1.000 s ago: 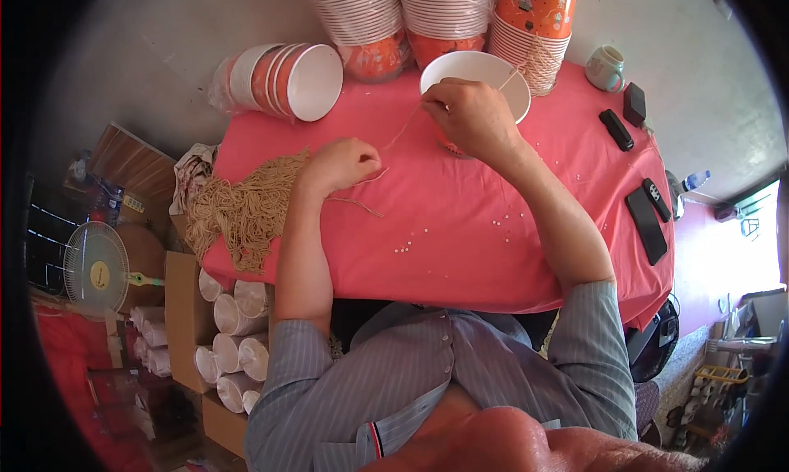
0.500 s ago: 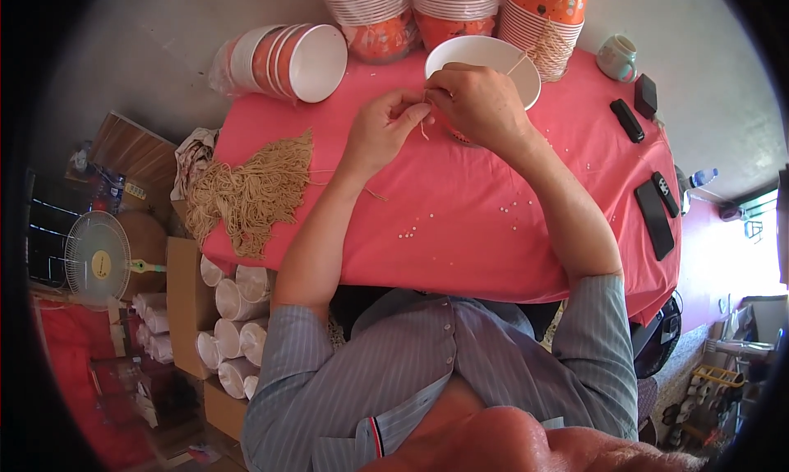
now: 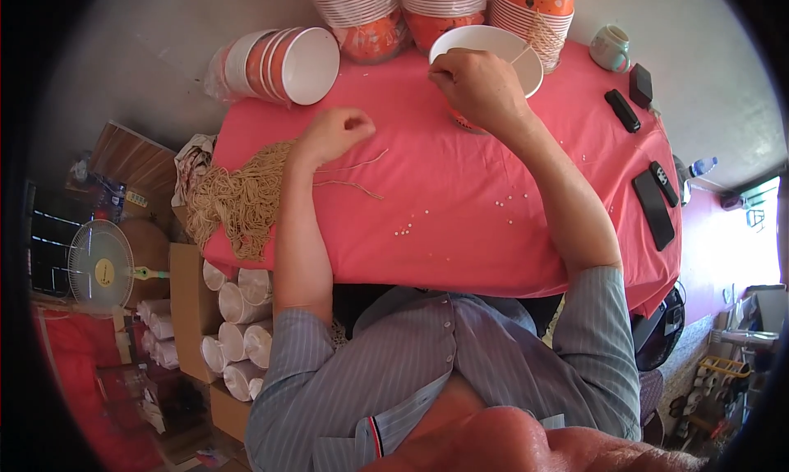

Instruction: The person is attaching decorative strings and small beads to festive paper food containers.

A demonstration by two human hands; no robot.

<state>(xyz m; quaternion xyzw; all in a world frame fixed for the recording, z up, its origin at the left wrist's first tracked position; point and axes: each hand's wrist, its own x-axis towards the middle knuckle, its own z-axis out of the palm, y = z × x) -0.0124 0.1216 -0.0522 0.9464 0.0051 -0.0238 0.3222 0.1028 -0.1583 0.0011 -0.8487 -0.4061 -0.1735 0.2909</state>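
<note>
My right hand (image 3: 479,84) is bent over the left rim of a white-lined paper bucket (image 3: 493,38), its fingertips pinched together. Whatever they hold, if anything, is hidden. Part of the bucket's orange side shows beneath the hand. A thin cord (image 3: 521,55) runs at the bucket's right rim. Apart from the bucket, my left hand (image 3: 333,135) hovers above the cloth beside a bundle of tan cords (image 3: 238,197). Its fingers curl toward the thumb, and I cannot make out anything in them. Two loose cord ends (image 3: 353,166) trail from the bundle past my left wrist.
Nested orange buckets (image 3: 275,65) lie on their side at far left; wrapped stacks (image 3: 353,12) stand behind. Small white beads (image 3: 403,231) are scattered on the pink cloth (image 3: 427,262). A mug (image 3: 611,48), phone (image 3: 653,211) and dark devices sit on the right. A fan (image 3: 100,267) stands left.
My hands were together over a short cord near the bucket. My left hand has since moved left and nearer, toward the cord bundle; my right hand stays at the bucket's rim.
</note>
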